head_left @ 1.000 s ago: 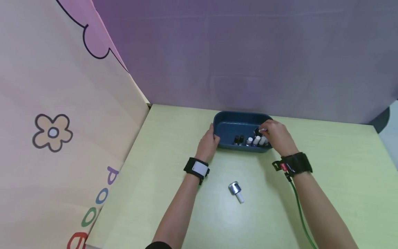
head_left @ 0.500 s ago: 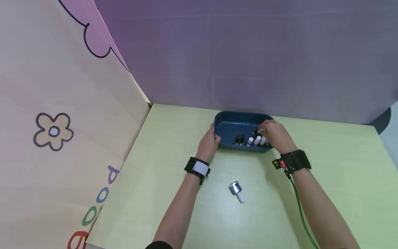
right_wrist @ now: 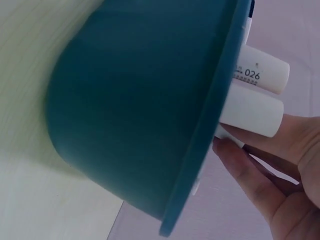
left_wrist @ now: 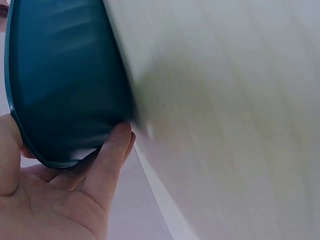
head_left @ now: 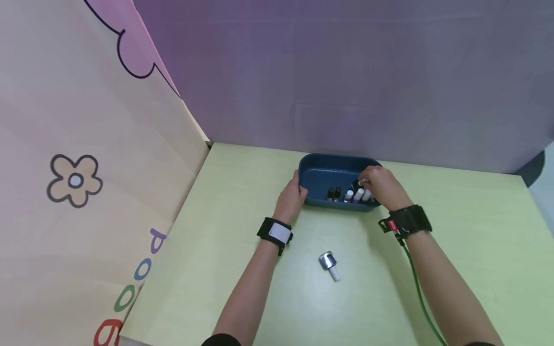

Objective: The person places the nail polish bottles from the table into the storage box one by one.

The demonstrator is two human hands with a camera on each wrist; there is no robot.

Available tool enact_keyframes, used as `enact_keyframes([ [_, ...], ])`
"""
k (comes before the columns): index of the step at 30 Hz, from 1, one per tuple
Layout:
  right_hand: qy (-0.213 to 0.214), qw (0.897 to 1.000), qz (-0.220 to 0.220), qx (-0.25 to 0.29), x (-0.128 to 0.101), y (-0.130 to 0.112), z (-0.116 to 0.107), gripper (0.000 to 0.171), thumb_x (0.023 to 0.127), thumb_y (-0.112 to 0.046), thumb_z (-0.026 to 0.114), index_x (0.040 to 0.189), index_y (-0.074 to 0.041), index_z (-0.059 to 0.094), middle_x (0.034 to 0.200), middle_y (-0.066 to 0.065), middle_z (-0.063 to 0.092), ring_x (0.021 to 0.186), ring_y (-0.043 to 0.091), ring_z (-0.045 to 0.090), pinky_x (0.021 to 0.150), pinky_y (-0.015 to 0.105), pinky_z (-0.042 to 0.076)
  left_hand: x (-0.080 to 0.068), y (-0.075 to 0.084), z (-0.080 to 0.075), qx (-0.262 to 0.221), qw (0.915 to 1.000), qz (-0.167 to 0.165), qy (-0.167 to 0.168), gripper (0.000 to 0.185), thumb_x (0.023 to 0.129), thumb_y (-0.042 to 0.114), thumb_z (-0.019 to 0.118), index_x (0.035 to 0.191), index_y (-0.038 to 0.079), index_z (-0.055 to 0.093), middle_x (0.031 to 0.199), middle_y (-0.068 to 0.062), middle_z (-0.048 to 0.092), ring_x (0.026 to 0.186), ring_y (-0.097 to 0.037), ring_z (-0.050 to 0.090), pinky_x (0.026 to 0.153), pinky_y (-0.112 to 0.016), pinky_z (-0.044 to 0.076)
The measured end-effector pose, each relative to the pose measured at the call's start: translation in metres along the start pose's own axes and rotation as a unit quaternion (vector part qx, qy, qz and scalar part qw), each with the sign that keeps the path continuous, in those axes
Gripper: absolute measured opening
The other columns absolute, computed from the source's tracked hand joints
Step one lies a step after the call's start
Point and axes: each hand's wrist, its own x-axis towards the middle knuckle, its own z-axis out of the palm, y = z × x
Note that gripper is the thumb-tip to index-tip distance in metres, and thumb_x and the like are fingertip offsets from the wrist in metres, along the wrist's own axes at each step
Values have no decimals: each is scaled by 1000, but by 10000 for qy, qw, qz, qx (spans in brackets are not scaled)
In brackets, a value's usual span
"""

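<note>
A dark blue-green plastic bin [head_left: 324, 171] stands at the back of the table, holding several nail polish bottles along its near side. My left hand [head_left: 289, 201] grips the bin's left end, with thumb and fingers round the wall in the left wrist view. Over the right end, my right hand [head_left: 385, 188] pinches a white-capped nail polish bottle [right_wrist: 231, 136] between thumb and fingers; the bin wall hides its lower part in the right wrist view. White caps [right_wrist: 252, 111] of neighbouring bottles stick up beside the fingers. Two black-capped bottles [head_left: 334, 193] stand farther left in the bin.
On the pale green table [head_left: 207, 269], a silver nail polish bottle with a white cap [head_left: 330, 265] lies on its side between the forearms. A purple-grey panel [head_left: 346, 86] rises behind the bin, and a printed panel [head_left: 121, 144] borders the left edge. A green cable [head_left: 419, 283] runs along the right forearm.
My right wrist has shifted very slightly up and back, its fingers staying at the same bottle. My left hand keeps its grip on the bin, which stays in place.
</note>
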Motion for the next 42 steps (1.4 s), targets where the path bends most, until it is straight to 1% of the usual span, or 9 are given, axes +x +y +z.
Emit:
enact_keyframes([
  [5, -137, 9999, 7, -71, 0, -1, -2, 16, 86, 6, 68, 101, 7, 73, 98, 23, 69, 90, 36, 66, 78, 45, 55, 0, 0, 2, -53, 10000, 5, -43, 67, 97, 16, 46, 158, 5, 22, 80, -4, 45, 47, -10, 33, 46, -24, 30],
  [14, 9, 9996, -138, -255, 3, -8, -8, 14, 89, 7, 64, 98, 8, 74, 93, 21, 68, 86, 35, 66, 77, 45, 56, 1, 0, -1, 15, 10000, 37, 62, 66, 97, 16, 47, 158, 4, 23, 82, -4, 46, 49, -12, 34, 47, -25, 30],
  [19, -84, 9996, -56, -275, 4, -10, -11, 15, 90, 7, 63, 100, 8, 73, 95, 23, 68, 87, 36, 66, 78, 45, 55, 2, 0, -1, 9, 10000, 56, 79, 66, 97, 16, 47, 157, 3, 24, 81, -5, 45, 49, -12, 34, 47, -26, 30],
  [23, -463, 9987, -106, -201, 12, -12, -12, 16, 89, 6, 64, 102, 7, 73, 96, 21, 70, 85, 33, 67, 77, 45, 55, 2, 0, -1, -15, 10000, 54, 49, 66, 97, 16, 47, 157, 3, 24, 81, -5, 45, 49, -12, 34, 47, -26, 30],
  [27, -897, 9950, -418, -148, 31, -15, -11, 11, 90, 5, 62, 92, 3, 74, 82, 14, 68, 68, 20, 58, 66, 38, 50, 0, 1, 0, -6, 10000, 8, 81, 66, 97, 16, 47, 157, 4, 24, 81, -5, 45, 49, -12, 34, 47, -25, 30],
  [30, -1219, 9906, -589, -197, 46, -18, -6, 16, 93, 3, 61, 78, 0, 68, 66, 5, 52, 58, 14, 41, 59, 33, 37, 0, 0, 0, -21, 10000, -18, 45, 66, 97, 15, 47, 158, 4, 23, 81, -4, 45, 49, -11, 33, 47, -25, 30],
  [34, -1568, 9847, -734, -203, 60, -25, -2, 26, 91, 3, 63, 67, -3, 55, 64, -2, 31, 57, 12, 29, 58, 31, 29, 0, -1, 0, -42, 10000, -2, 11, 66, 97, 15, 48, 158, 4, 23, 80, -4, 45, 48, -11, 34, 46, -24, 30],
  [38, -1856, 9795, -756, -216, 71, -33, 2, 25, 90, 1, 65, 68, -3, 57, 63, -2, 34, 58, 13, 34, 60, 33, 33, 1, -2, -1, 11, 9999, 45, 101, 65, 97, 15, 49, 157, 3, 25, 80, -4, 46, 49, -12, 35, 46, -25, 31],
  [42, -1930, 9780, -693, -369, 77, -40, 4, 14, 91, -2, 66, 77, -1, 68, 65, -1, 49, 59, 13, 45, 62, 32, 41, 2, -3, -2, 99, 9999, 65, 59, 65, 99, 17, 48, 157, 4, 24, 84, -5, 49, 51, -12, 38, 47, -25, 33],
])
